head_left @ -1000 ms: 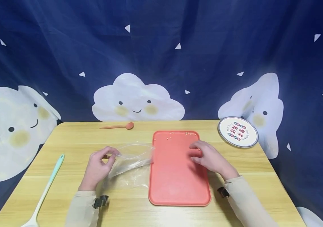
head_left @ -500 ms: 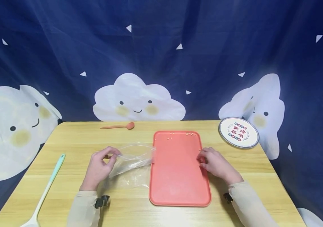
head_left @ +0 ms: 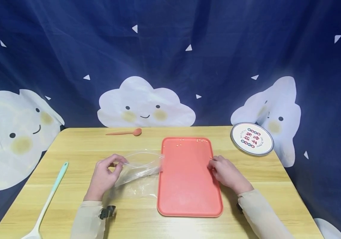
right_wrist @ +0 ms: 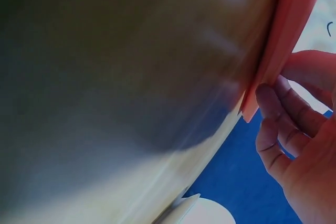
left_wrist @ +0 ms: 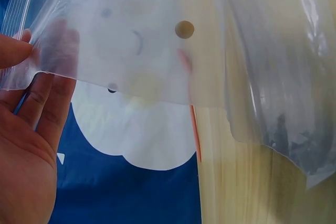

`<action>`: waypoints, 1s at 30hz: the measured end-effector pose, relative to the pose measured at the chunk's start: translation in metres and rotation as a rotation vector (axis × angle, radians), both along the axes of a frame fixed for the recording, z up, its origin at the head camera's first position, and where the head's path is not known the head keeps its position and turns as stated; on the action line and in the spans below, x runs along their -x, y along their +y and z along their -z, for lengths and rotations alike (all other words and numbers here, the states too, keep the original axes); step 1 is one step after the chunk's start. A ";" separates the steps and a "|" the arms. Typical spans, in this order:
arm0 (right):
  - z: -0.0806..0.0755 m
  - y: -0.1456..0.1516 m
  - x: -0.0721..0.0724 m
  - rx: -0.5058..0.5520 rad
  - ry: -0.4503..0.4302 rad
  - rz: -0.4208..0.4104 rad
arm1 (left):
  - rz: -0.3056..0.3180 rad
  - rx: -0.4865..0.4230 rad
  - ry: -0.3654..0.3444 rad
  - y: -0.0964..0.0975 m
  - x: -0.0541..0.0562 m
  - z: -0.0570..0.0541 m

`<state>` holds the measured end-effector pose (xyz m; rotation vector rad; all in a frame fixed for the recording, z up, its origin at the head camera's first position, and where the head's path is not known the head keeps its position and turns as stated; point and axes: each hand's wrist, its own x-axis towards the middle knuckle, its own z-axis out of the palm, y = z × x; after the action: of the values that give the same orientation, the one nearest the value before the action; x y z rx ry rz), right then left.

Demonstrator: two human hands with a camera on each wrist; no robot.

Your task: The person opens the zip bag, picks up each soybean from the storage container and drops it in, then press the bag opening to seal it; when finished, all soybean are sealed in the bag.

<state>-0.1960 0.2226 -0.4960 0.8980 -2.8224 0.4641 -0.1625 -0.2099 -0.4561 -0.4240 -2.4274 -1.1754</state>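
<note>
My left hand (head_left: 104, 176) pinches the edge of a clear zip-lock bag (head_left: 142, 171) near its mouth, which gapes a little. In the left wrist view the zip strips of the bag (left_wrist: 131, 40) run beside the thumb, and the lower part of the bag hangs over the table. My right hand (head_left: 227, 172) is at the right side of a red tray (head_left: 188, 186), with thumb and curled fingers on its rim. Seen from the right wrist, the fingertips are on either side of the tray's edge (right_wrist: 286, 35). Several small pale yellow, bean-like pieces (head_left: 200, 140) lie mostly along the tray's far end.
An orange spoon (head_left: 128, 132) lies at the table's back edge. To the right rear is a white plate (head_left: 252, 139) with red lettering. A long-handled white and mint utensil (head_left: 51, 196) lies at the left. A dark blue cloud-print curtain (head_left: 164, 49) hangs behind the table.
My right hand has moved from over the tray to its right rim and closed there. My left hand and the zip-lock bag have stayed in place.
</note>
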 end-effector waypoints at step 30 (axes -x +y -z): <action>-0.048 -0.030 0.009 0.478 -0.232 0.015 | 0.014 0.025 0.040 -0.005 0.000 0.003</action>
<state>-0.2047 0.1929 -0.4483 0.7595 -2.7079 1.2444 -0.1626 -0.2146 -0.4590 -0.4681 -2.4106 -1.1332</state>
